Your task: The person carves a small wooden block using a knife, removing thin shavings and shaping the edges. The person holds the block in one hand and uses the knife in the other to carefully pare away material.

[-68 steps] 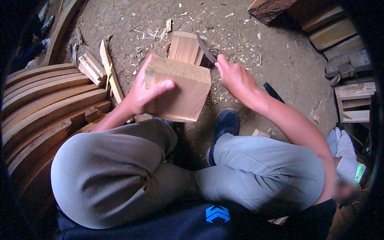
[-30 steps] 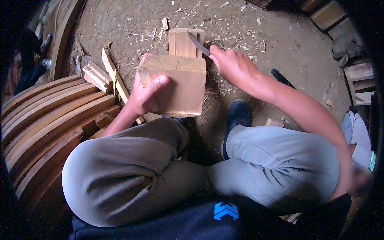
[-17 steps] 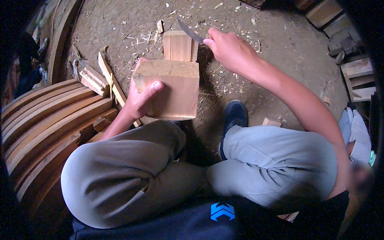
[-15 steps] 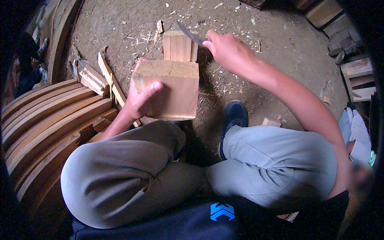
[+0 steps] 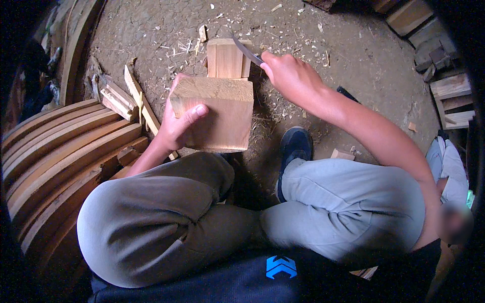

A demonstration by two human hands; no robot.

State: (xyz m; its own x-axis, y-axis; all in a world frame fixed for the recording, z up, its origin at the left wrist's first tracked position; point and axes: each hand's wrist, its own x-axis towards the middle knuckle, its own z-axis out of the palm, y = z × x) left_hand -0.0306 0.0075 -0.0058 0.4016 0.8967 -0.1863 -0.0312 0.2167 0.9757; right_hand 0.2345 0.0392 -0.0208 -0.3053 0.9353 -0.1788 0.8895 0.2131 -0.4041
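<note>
My left hand [image 5: 183, 118] is closed on the left side of a squarish wooden block [image 5: 222, 118], its thumb lying on the near face and the other fingers mostly hidden behind. Just beyond the block, a smaller pale wood piece [image 5: 225, 58] stands on the ground. In my right hand [image 5: 293, 73] is a knife with a dark curved blade [image 5: 245, 50]; my fingers cover its grip. The blade points up and left, and in the picture it crosses the upper right corner of the smaller piece. Whether it touches the wood, I cannot tell.
Curved planks [image 5: 65, 146] are stacked at my left, beside split offcuts [image 5: 118, 101]. Chips and shavings [image 5: 189, 48] litter the dirt floor. More timber [image 5: 452, 96] lies at the right edge. A dark narrow thing [image 5: 348, 94] shows beside my right forearm. Another person [image 5: 447, 166] is at far right.
My right hand and the knife have come slightly nearer to me and to the right. A dark narrow thing now shows beside that forearm. The left hand and block have barely shifted.
</note>
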